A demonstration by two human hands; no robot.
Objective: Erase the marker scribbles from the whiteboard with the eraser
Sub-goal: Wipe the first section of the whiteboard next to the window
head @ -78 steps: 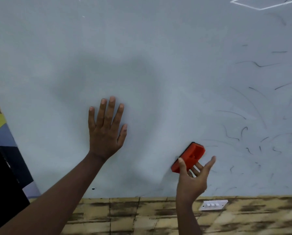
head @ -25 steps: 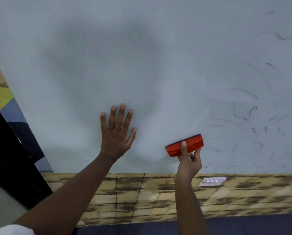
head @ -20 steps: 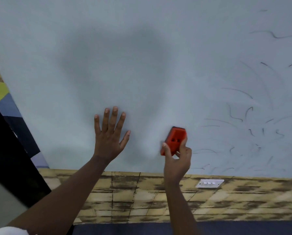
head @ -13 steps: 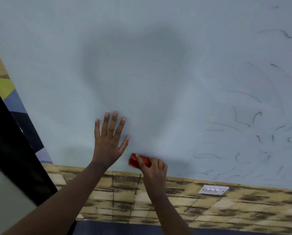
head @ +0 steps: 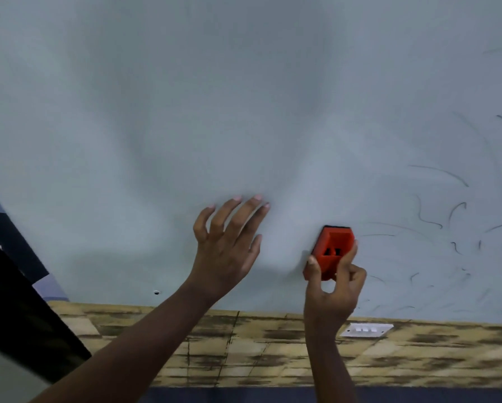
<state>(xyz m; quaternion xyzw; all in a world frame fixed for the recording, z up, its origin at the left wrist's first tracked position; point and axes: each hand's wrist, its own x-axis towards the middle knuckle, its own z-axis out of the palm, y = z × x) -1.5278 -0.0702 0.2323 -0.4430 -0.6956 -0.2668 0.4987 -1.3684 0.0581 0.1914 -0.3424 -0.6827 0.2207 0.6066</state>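
The whiteboard (head: 185,112) fills most of the view. Thin black marker scribbles (head: 436,216) remain on its lower right part; the left and middle look wiped. My right hand (head: 332,289) grips the red eraser (head: 331,251) between thumb and fingers, with the eraser's dark pad against the board just left of the scribbles. My left hand (head: 229,245) is to the eraser's left, fingers spread and bent, its fingertips touching the board.
Below the board runs a wall of tan, stained tiles (head: 258,344) with a white switch plate (head: 366,329) under the scribbles. A small screw hole (head: 156,292) marks the board's lower edge. A dark slanted panel (head: 17,309) borders the left side.
My right hand has carried the eraser up and to the right from the board's bottom edge, turning it upright. My left hand has lifted its palm so that only fingertips touch.
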